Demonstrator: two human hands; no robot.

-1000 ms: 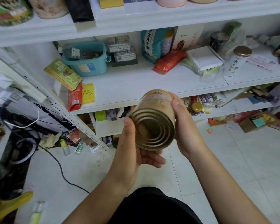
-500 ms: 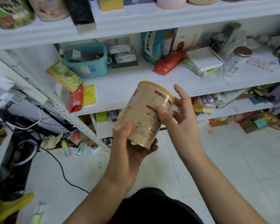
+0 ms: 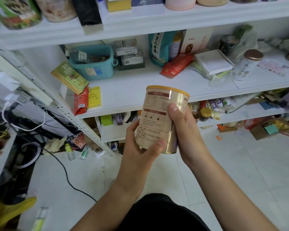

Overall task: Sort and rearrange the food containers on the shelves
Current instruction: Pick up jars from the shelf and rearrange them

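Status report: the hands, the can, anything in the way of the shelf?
Left hand grips can low, right hand grips its side. Can near upright, yellow lid on, off the shelf. Bare shelf stretch straight ahead.

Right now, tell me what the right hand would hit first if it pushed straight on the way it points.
The right hand grips the tin, so the tin leads. Going up and forward, it would probably meet the front edge of the middle shelf at a bare stretch, though depth is unclear.
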